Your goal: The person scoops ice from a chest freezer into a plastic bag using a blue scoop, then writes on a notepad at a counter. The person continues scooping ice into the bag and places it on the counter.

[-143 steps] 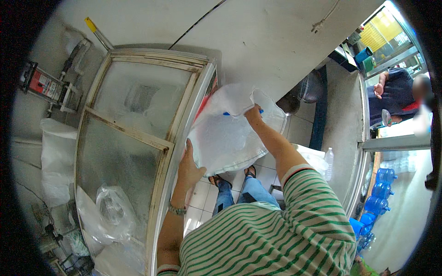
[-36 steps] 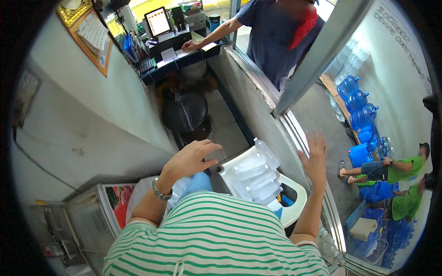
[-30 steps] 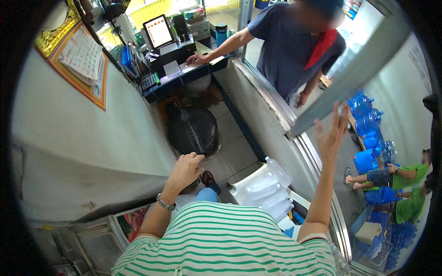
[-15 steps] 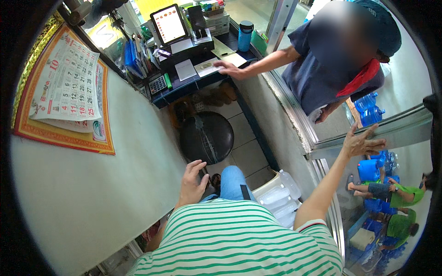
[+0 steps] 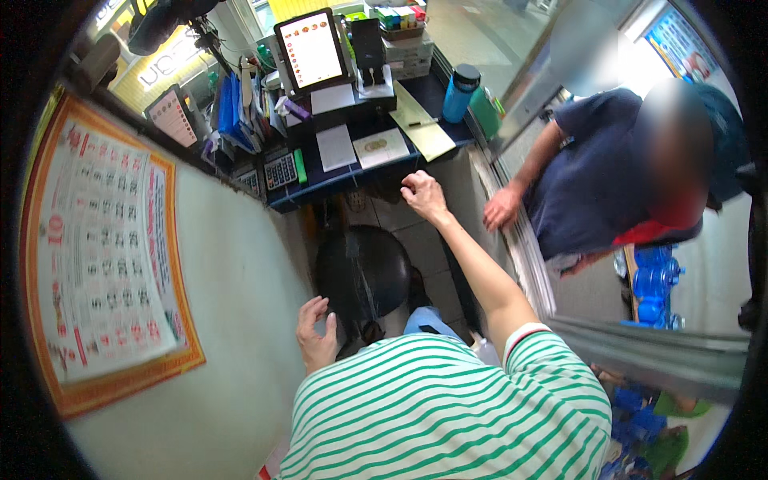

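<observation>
The right hand [image 5: 424, 197] is out ahead, just short of the near edge of the dark counter [image 5: 336, 182]. Its fingers are loosely bent and its underside is hidden, so I cannot tell whether anything is in it. The left hand [image 5: 317, 332] hangs lower down, between the wall [image 5: 248, 296] and the round black stool [image 5: 368, 268], its thumb apart from its half-bent fingers; it appears to hold nothing.

Nearest the right hand, close to the counter's front edge, lies a pale sheet of paper [image 5: 394, 154] with what look like a few coins [image 5: 374, 146] on it. A white pad [image 5: 336, 147] lies to its left, and to its right a pale yellow folder [image 5: 436, 142] with a pen on it, then an upright blue bottle [image 5: 459, 98]. The calculator [image 5: 281, 170] sits further left.

The coins should be light, hard and stiff, and too thin to pinch easily while flat. A fingertip pressed on top should slide one to the sheet's edge, where thumb and finger can take its rim. The paper is probably soft and slippery on the counter; lifted by one corner, it would likely sag and spill them, so its two opposite edges suit better.

Another person's hand [image 5: 502, 208] rests at the window ledge, apart from the right hand.
</observation>
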`<state>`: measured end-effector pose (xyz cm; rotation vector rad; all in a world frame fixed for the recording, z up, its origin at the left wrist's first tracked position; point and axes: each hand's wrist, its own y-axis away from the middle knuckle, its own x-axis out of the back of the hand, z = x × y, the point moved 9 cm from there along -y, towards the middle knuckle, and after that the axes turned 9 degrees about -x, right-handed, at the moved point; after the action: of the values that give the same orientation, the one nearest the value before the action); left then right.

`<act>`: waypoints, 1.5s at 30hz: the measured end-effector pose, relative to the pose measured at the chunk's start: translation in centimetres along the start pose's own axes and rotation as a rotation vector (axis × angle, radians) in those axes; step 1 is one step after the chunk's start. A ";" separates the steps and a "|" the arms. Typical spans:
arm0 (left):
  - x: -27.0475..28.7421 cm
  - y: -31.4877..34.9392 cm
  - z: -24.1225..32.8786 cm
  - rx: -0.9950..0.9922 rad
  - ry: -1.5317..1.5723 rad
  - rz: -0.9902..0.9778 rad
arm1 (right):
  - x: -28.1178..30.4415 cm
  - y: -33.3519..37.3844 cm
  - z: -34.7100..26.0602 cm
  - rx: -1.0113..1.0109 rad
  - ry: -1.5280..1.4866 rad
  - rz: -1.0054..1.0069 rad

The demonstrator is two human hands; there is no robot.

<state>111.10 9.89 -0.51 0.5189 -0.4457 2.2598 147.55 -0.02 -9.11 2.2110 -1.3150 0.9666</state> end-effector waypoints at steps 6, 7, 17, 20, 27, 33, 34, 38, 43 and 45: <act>-2.8 -5.0 0.0 0.086 -0.089 0.098 | -8.8 -13.2 5.2 -0.088 0.042 -0.095; -3.0 -5.6 0.1 0.090 -0.091 0.107 | -10.1 -14.6 5.5 -0.140 0.075 -0.132; -3.7 -11.2 -0.7 0.036 -0.199 0.051 | -14.6 -18.4 0.7 0.039 0.451 0.059; -3.6 -14.0 -1.0 -0.029 -0.177 0.022 | -16.1 -18.1 0.5 0.106 0.553 0.070; -7.4 -22.2 -2.2 -0.160 0.118 0.031 | -16.7 -17.4 -0.1 0.295 0.641 0.158; -20.8 -33.9 -9.4 0.147 0.427 -0.218 | -13.5 -19.2 8.0 -0.479 -1.020 -0.125; -23.3 -36.1 -10.5 0.202 0.477 -0.247 | -13.4 -18.5 8.8 -0.597 -1.214 -0.178; -30.9 -43.1 -14.0 0.324 0.419 -0.203 | -9.7 -15.7 9.7 -0.651 -1.481 -0.306; -35.2 -47.2 -15.1 0.288 0.051 -0.197 | -5.7 -15.0 11.1 -0.712 -1.405 -0.269; -35.8 -47.2 -15.5 0.352 0.119 -0.114 | -4.5 -16.0 11.2 -0.693 -1.388 -0.239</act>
<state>165.21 26.16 -24.13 0.5653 0.0444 2.2523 164.13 3.36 -19.86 2.2201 -1.3873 -1.2115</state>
